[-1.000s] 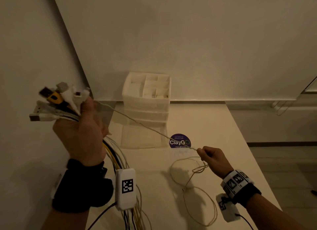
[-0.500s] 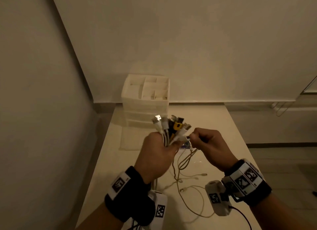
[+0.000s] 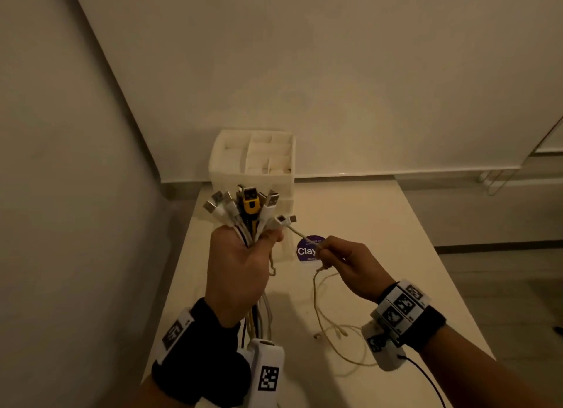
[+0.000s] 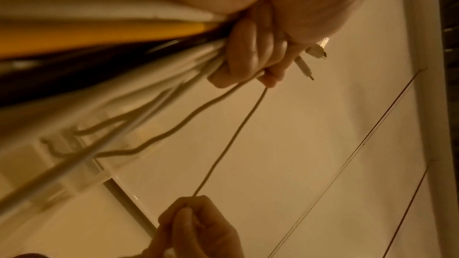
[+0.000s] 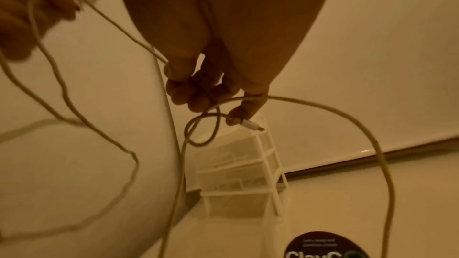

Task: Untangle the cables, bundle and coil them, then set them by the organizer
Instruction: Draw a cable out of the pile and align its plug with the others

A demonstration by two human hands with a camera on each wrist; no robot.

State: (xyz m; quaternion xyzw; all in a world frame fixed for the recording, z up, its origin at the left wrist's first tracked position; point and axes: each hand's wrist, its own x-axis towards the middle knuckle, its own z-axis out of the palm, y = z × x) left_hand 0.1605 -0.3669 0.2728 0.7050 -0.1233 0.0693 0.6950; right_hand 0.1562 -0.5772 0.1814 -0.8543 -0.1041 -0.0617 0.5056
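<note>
The left hand [image 3: 240,270] held a fat bunch of cables [image 3: 246,222] in a tight fist, its grip clamped around them just below the plugs. The plugs stuck up above that grip like a fan, with one yellow plug [image 3: 251,206] in the middle. The rest of the bunch hung down under the fist, past the wrist.

The right hand [image 3: 350,267] was lower and off to the side. Its grip was pinched together on one thin cable [image 3: 301,234]. That cable ran up in a straight, tight line from the pinch to the bunch. Below the pinch it fell in loose loops onto the table [image 3: 396,255]. The white organizer [image 3: 253,164] stood past both hands, at the far end of the table, with a purple sticker [image 3: 306,250] lying just under the right grip.

The cables looked light, soft and bendy. They would flop and snag, and the thin one could kink if pulled hard. Near the plugs seemed the best place to hold, since those are stiff and thick.

Both arms were bent and lifted above the table, palms turned inward.
</note>
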